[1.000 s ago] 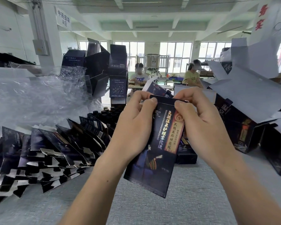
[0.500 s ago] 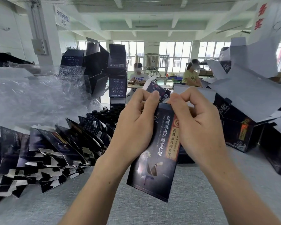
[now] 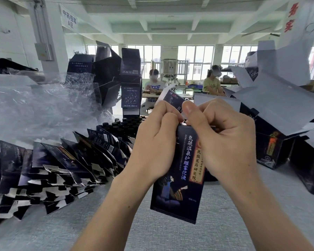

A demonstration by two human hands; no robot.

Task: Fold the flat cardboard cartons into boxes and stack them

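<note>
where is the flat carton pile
Head view, left side: the flat carton pile lies fanned on the grey table, beside the left hand and in front of the plastic wrap.

Grey cloth-covered workshop table [image 3: 170, 238]
Crumpled clear plastic sheeting [image 3: 34, 109] at left, small black-capped dark bottles [image 3: 120, 125] beside it

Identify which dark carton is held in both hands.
The carton with the red-and-gold label, pinched at its top by the left hand and right hand. The flat cartons lie fanned in a pile; the folded boxes stand stacked.
</note>
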